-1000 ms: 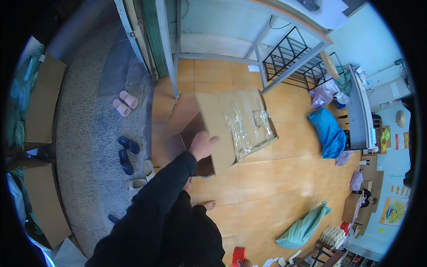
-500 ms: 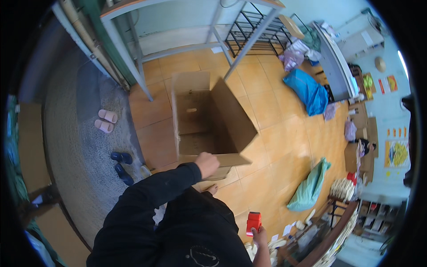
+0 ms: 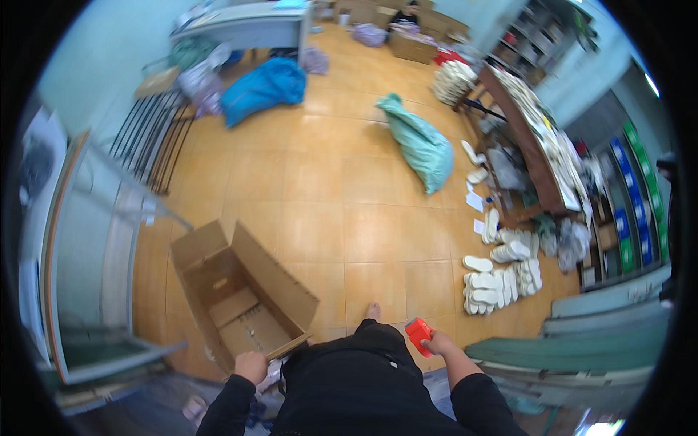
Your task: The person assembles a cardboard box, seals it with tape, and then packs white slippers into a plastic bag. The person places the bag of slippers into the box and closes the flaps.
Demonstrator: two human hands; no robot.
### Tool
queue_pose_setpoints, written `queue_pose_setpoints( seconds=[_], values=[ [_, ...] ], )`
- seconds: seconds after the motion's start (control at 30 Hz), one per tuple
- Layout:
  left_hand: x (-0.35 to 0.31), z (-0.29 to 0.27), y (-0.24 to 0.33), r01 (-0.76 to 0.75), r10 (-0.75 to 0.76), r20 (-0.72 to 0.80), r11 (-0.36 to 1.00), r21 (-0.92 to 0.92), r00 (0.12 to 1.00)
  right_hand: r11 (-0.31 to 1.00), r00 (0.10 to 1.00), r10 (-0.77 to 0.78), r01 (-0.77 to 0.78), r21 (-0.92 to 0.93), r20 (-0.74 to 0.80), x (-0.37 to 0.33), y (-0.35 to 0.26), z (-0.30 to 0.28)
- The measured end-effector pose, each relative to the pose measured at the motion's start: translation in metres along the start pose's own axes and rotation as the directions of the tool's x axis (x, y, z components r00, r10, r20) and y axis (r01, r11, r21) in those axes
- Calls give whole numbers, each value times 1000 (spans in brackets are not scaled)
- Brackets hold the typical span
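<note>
Surroundings first. L side: grey-framed table [image 3: 62, 185] w/ a leg ending just by box's far L corner; touching or not, can't tell. Black wire rack [image 3: 156, 138] beyond that, then blue bag [image 3: 265, 91] on floor, white desk [image 3: 243, 23] behind it. Green bag [image 3: 422, 149] lies on floor mid-R, well apart from box. R side: brown-edged bench [image 3: 529, 142] loaded w/ white pcs, white soles [image 3: 484, 287] stacked on floor nr it, shelving w/ blue + green bins [image 3: 631, 192] at far R. Co-worker [image 3: 403, 18] at back among cartons.

Edges/room: orange tile floor [image 3: 313, 189] runs from box's R flap over to green bag & soles, and up toward blue bag. Tightest side = L, box near table frame. Person's bare foot [image 3: 373, 311] on floor R of box, apart from it.

Cardboard box [image 3: 251, 327]: on floor, lower L, just ahead of person's L side; top open, flaps up at far + R sides, inside bottom visible.

Fingers: L hand [image 3: 251, 368] curled tog., closed over box's near edge; fingertips hidden. R hand [image 3: 438, 344] wrapped round red handheld obj [image 3: 418, 334], fingers clamped on it, held up off floor in front of body, well apart from box.
</note>
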State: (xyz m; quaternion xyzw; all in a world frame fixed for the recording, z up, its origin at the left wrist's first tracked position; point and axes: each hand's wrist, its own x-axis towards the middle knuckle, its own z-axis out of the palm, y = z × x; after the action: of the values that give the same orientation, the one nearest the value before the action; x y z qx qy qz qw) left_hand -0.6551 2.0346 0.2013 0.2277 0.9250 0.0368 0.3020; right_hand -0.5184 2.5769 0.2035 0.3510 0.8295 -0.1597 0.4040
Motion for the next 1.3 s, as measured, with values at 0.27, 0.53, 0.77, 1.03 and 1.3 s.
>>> queue_pose_setpoints(
  seconds=[0.27, 0.53, 0.77, 1.03, 1.3],
  values=[
    [90, -109, -14, 171, -155, -151, 980, 99, 976, 980, 995, 65, -79, 182, 81, 52, 50, 27],
    [169, -138, 37, 380, -357, -237, 923, 58, 904, 851, 986, 167, -155, 502, 20, 132, 153, -21],
    [260, -162, 105, 466, -446, -171, 879, 104, 879, 626, 955, 295, -175, 760, -23, 150, 223, -73],
    [391, -155, 224, 183, -215, 117, 955, 235, 970, 640, 905, 404, -382, 667, 131, 145, 238, -65],
    [546, -209, 295, -126, 14, 350, 945, 301, 937, 538, 807, 525, -561, 629, 271, 135, 198, -148]
  ],
)
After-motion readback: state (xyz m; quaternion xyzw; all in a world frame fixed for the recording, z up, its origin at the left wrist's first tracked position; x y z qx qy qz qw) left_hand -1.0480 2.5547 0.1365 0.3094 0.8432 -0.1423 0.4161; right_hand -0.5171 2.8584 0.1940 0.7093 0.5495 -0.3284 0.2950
